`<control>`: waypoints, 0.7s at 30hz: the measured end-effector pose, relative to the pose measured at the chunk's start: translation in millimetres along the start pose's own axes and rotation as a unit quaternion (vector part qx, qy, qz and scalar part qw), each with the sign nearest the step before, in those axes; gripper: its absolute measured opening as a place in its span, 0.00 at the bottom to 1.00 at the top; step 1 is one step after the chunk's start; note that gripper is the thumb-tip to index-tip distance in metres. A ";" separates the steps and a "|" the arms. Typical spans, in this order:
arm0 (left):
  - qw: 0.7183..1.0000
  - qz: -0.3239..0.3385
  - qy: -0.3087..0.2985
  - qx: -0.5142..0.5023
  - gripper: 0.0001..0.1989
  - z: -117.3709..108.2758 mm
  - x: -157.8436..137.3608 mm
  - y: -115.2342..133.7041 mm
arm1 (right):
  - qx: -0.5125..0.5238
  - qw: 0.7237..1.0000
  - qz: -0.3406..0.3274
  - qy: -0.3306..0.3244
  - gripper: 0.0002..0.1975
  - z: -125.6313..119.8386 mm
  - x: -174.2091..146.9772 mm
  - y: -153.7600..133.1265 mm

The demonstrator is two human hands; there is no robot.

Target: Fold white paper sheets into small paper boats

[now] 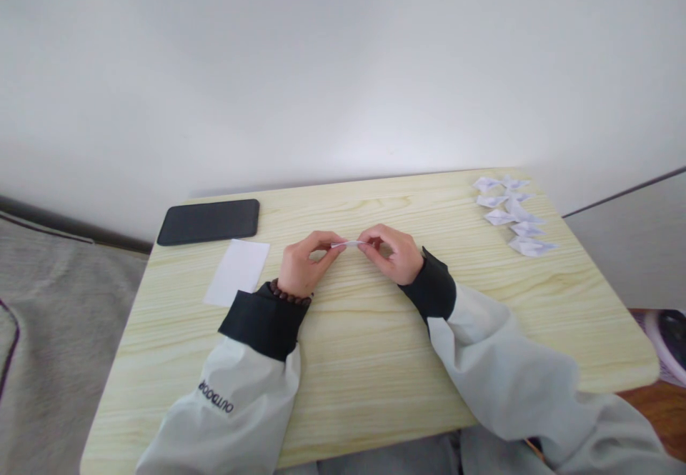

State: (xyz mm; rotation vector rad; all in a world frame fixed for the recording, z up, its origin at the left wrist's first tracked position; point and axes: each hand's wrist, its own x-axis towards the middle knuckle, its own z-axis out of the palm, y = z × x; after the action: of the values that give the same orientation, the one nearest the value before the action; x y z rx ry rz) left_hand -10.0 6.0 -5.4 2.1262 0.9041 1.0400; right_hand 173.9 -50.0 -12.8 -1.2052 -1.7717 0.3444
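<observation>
Between my two hands a small piece of white paper (352,243) is held level, seen nearly edge-on and slightly bowed. My left hand (308,259) pinches its left end between thumb and fingers. At the opposite end, my right hand (394,252) grips it the same way. The fingertips cover both ends, so any folds there are hidden. Both hands are just above the middle of the wooden table (364,361). Left of my left wrist lies a flat sheet of white paper (239,271), partly behind the black cuff.
A black phone (209,222) lies at the table's back left. Several folded white paper pieces (528,246) with pointed ends are grouped at the back right. A white wall (343,75) rises behind the table. Grey fabric (69,332) is at the left.
</observation>
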 end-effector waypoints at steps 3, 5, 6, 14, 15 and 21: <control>0.998 -0.029 0.013 -0.049 0.06 2.0 -1.5 -0.6 | 0.008 1.000 0.000 0.002 0.02 -1.4 1.2 -2.0; 0.996 -0.041 0.021 -0.076 0.08 3.0 -2.5 -1.6 | 0.012 1.000 0.000 0.005 0.02 -1.8 1.1 -2.4; 0.995 -0.042 0.024 -0.083 0.08 3.2 -2.8 -2.0 | 0.013 1.000 -0.003 0.004 0.02 -1.9 1.0 -2.3; 0.998 -0.023 0.000 -0.065 0.07 2.1 -2.5 0.6 | 0.017 0.999 -0.037 -0.025 0.03 -2.1 1.3 -1.3; 0.998 -0.020 -0.001 -0.060 0.07 1.7 -2.3 1.2 | 0.020 0.999 -0.040 -0.024 0.03 -2.3 1.5 -1.6; 1.000 -0.017 -0.002 -0.015 0.06 -0.7 -1.3 2.7 | 0.017 0.999 -0.025 -0.017 0.04 -4.3 1.8 -3.9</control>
State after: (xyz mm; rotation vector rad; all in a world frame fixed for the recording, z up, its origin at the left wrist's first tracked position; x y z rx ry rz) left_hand -10.4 3.5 -3.5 2.0810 0.9145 1.0242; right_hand 175.0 -51.4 -7.0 -1.1358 -1.8152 0.3667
